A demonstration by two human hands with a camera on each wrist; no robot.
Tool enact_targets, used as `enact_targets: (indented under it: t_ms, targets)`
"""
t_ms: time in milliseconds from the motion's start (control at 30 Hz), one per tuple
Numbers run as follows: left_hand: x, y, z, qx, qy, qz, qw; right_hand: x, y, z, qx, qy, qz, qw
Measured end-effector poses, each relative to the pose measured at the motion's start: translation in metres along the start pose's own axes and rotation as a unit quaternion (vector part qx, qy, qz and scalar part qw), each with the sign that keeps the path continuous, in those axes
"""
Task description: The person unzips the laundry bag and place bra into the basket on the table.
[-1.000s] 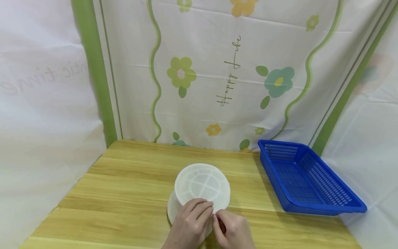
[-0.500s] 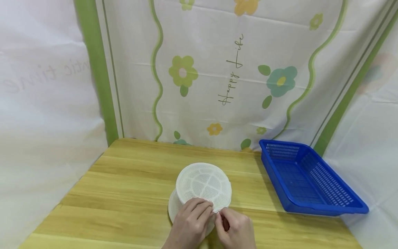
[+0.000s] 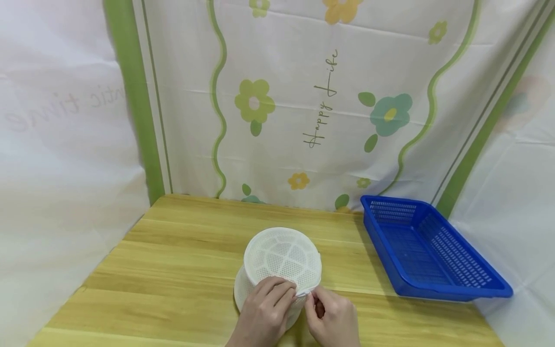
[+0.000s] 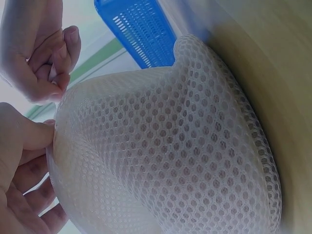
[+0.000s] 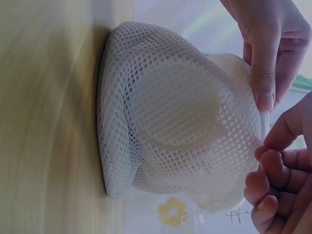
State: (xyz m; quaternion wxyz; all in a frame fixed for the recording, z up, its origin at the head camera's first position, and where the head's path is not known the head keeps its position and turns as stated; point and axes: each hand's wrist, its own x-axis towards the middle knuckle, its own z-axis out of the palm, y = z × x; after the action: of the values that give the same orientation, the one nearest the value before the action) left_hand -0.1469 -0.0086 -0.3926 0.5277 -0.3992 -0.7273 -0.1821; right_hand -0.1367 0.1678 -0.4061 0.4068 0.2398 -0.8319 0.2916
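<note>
A white mesh laundry bag (image 3: 284, 253), round with a ribbed disc-like top, stands on the table in the head view. My left hand (image 3: 265, 311) grips its near rim, fingers over the top and thumb against the side, as the left wrist view shows. Just to the right, my right hand (image 3: 333, 315) pinches a small white piece at the zipper (image 3: 304, 292) along that rim. Its thumb and forefinger meet there, but the fingertips hide most of the piece. Through the mesh (image 5: 170, 161), the right wrist view shows a pale round shape (image 5: 175, 105).
A blue plastic basket (image 3: 390, 258) with slotted sides stands at the right of the wooden table (image 3: 173, 270). Behind the table hangs a white curtain (image 3: 282, 159) with printed flowers, and more white cloth closes off both sides.
My right hand has slid a little to the right along the bag's rim, away from my left hand, baring more of the zipper. The left hand keeps its place.
</note>
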Motion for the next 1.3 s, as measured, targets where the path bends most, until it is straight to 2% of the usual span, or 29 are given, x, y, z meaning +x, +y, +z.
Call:
enact_targets:
  t_ms: [133, 533, 867, 1133, 1300]
  targets:
    - [0.0001, 0.0001, -0.0001, -0.004, 0.001, -0.003, 1.0, 0.0002, -0.0005, -0.0004, 0.007, -0.007, -0.008, 0.9999]
    - [-0.0015, 0.0024, -0.0007, -0.012, -0.013, -0.017, 0.9997, -0.0014, 0.0009, 0.0053, 0.063, -0.005, -0.07, 0.9955]
    - [-0.0014, 0.0023, -0.0006, -0.007, -0.009, -0.013, 0.9999, 0.0004, -0.0046, 0.0016, 0.069, -0.025, -0.055, 0.9958]
    - [-0.0004, 0.0018, -0.0005, -0.005, -0.006, -0.01, 0.9999, 0.0009, -0.0043, 0.0027, 0.034, 0.007, -0.053, 0.998]
    - [0.0001, 0.001, -0.0003, -0.006, -0.002, -0.005, 1.0, 0.0007, -0.0038, 0.0026, 0.016, 0.012, -0.048, 0.9987]
